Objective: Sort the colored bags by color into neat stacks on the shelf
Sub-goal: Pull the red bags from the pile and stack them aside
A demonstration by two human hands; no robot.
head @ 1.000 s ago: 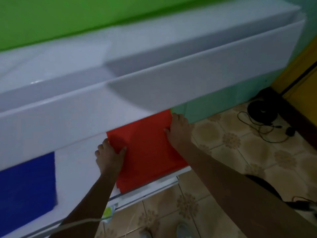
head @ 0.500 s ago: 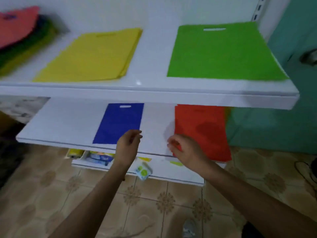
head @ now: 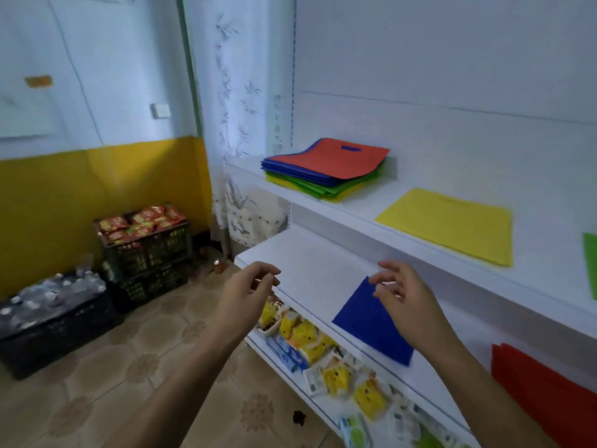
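Bags wait in a mixed stack [head: 326, 168] at the left end of your upper shelf [head: 365, 210], a red one on top with blue, green and yellow layers showing beneath it. Further right on that shelf lies the yellow bag [head: 452, 223], flat and well apart from the stack, and a sliver of the green bag [head: 590, 263] shows at the frame's right edge. One level down, on the middle shelf [head: 307, 263], the blue bag [head: 368, 321] lies flat near the front edge, and the red bag [head: 542, 396] sits further right, partly cut off by the frame.

Your right hand [head: 407, 299] hovers over the blue bag's near corner, fingers spread and loosely bent, gripping nothing. Your left hand [head: 245, 292] is raised in front of the middle shelf's left edge, fingers curled loosely inward and empty; it touches neither shelf nor bag.

Below the middle shelf, yellow and blue snack packets [head: 310, 344] crowd the bottom shelf. Off to your left on the tiled floor [head: 129, 367] stand dark crates [head: 148, 250], one topped with red packets, and a lower one [head: 55, 315] holding what look like clear bottles. The wall behind them is yellow low down and pale above.
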